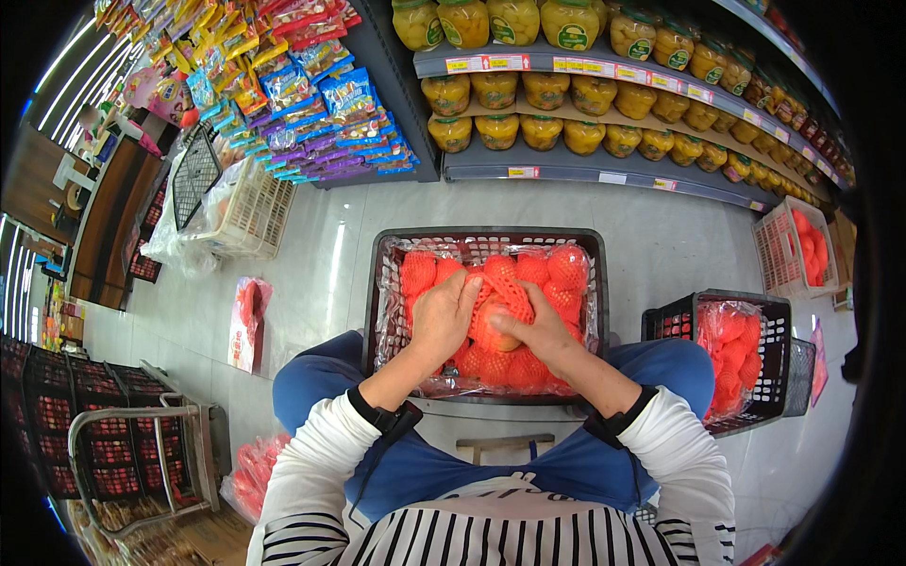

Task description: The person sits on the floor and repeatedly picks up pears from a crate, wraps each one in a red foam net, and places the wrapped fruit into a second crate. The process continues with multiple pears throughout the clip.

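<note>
Over the middle of a dark plastic crate [600,311], both my hands work on one round fruit [492,327], perhaps an apple. A red foam net sleeve [513,293] partly covers it, leaving yellowish-red skin bare in front. My left hand [440,318] pinches the sleeve at the fruit's left side. On the other side, my right hand [541,329] grips the sleeve's edge, with its thumb pressed on the bare skin. Several fruits in red foam nets [566,265] fill the crate around them, inside a clear plastic liner [388,339].
Right of my knee stands another dark crate [669,318] of netted fruit. A metal-handled trolley [127,414] with stacked crates is at lower left. Bagged red nets [256,467] lie nearby. Shelves of fruit jars [541,131] and hanging snack packets [347,95] stand ahead.
</note>
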### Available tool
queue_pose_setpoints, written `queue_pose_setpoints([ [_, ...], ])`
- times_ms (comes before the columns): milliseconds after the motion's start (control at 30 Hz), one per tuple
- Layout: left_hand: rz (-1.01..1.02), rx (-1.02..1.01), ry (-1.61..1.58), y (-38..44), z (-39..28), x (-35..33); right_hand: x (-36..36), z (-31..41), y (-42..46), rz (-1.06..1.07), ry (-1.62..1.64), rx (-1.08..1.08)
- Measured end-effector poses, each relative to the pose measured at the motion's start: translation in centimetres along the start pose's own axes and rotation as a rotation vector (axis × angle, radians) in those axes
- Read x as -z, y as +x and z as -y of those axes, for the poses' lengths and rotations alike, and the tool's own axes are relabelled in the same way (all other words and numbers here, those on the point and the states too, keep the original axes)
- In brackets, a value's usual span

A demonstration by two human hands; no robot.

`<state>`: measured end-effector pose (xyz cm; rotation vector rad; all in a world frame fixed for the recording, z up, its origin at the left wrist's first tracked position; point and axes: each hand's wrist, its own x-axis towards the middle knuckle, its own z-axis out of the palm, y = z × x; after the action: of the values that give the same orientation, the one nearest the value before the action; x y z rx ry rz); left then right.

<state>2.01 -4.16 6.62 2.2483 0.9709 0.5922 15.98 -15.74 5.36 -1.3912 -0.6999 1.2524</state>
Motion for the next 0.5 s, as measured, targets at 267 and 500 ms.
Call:
queue_pose_setpoints([
  [267, 0.055, 0.106, -0.341, -0.5, 1.5, -1.3, 0.9, -1.0, 0.9, -0.21, 0.129, -0.129],
  [500, 0.13, 0.062, -0.296, -1.3, 2.4, -3.1, 1.7, -0.9, 1.1, -0.201, 0.175, -0.175],
])
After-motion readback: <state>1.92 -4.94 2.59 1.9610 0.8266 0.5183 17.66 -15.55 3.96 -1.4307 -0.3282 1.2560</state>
